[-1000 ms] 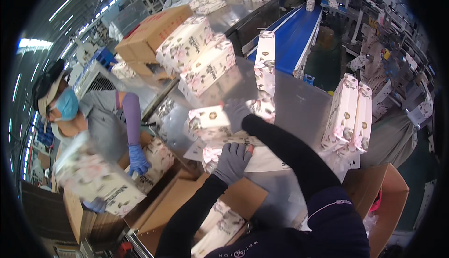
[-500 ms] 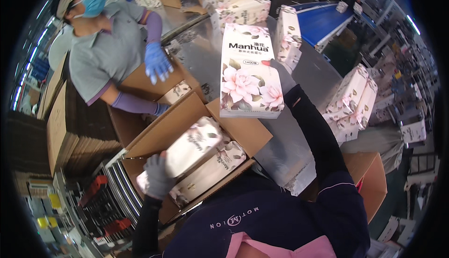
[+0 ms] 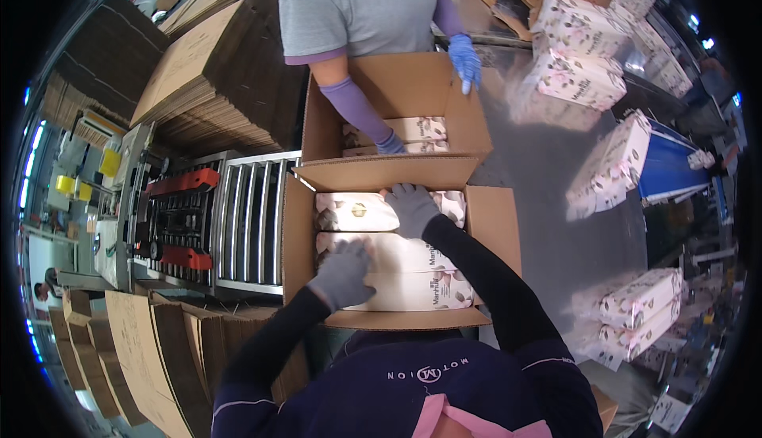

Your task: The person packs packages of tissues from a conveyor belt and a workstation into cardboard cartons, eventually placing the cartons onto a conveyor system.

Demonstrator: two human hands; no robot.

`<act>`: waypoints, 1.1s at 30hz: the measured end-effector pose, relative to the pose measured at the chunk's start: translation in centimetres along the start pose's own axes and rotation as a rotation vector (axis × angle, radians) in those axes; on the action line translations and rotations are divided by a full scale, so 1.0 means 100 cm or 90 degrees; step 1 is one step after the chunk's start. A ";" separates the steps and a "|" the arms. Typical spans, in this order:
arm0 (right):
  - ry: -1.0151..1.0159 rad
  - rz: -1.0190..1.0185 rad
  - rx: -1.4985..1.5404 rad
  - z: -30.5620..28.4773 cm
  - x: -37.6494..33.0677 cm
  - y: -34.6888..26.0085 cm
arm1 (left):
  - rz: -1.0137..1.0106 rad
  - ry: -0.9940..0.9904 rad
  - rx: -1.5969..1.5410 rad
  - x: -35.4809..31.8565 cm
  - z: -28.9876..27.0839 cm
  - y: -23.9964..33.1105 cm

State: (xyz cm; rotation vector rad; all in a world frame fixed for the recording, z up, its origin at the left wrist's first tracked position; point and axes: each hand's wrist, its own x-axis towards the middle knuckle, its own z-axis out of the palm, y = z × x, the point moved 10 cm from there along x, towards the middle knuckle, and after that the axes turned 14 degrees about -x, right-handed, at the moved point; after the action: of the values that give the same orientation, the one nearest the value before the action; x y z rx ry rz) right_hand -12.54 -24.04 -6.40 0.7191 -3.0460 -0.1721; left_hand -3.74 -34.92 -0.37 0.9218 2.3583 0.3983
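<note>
An uncovered cardboard carton point(image 3: 492, 216) stands in front of me with white, flower-printed tissue packs in rows inside. My left hand point(image 3: 343, 274), in a grey glove, is over the near packs with fingers spread; it holds nothing. My right hand point(image 3: 411, 209), also gloved in grey, lies with extended fingers on the far row, at the end of a tissue pack point(image 3: 349, 213), and covers part of that row. A middle tissue pack point(image 3: 397, 252) and a near tissue pack point(image 3: 421, 292) lie lengthwise below it.
Beyond my carton, a co-worker's blue-gloved hand point(image 3: 465, 61) is at a second carton point(image 3: 389, 81), the other hand inside it. Left are a roller conveyor point(image 3: 252, 224) and stacked flat cartons point(image 3: 186, 77). More tissue packs point(image 3: 583, 81) stand on the metal table point(image 3: 548, 176), near a blue belt point(image 3: 675, 164).
The large tissue pack has left my right hand, which has moved from above the table into the carton. My left hand has let go of its pack. The view has turned toward the carton.
</note>
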 end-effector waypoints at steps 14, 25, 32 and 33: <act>0.188 0.638 -0.010 0.068 -0.210 0.064 | -0.073 0.462 -0.313 -0.129 -0.106 -0.270; 0.250 0.097 0.488 -0.060 0.078 -0.233 | -0.200 0.148 0.073 -0.163 -0.090 -0.347; -0.255 -0.148 0.292 -0.018 0.115 -0.364 | -0.100 0.025 0.001 -0.143 -0.056 -0.371; -0.299 -0.226 0.234 -0.017 0.107 -0.375 | -0.102 0.018 -0.015 -0.136 -0.057 -0.371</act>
State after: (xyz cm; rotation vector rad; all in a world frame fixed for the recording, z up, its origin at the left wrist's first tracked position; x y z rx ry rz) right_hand -5.35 -62.36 -8.97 1.4290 -3.3918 0.2674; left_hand -18.38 -71.35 -7.43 0.7146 2.4268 0.3764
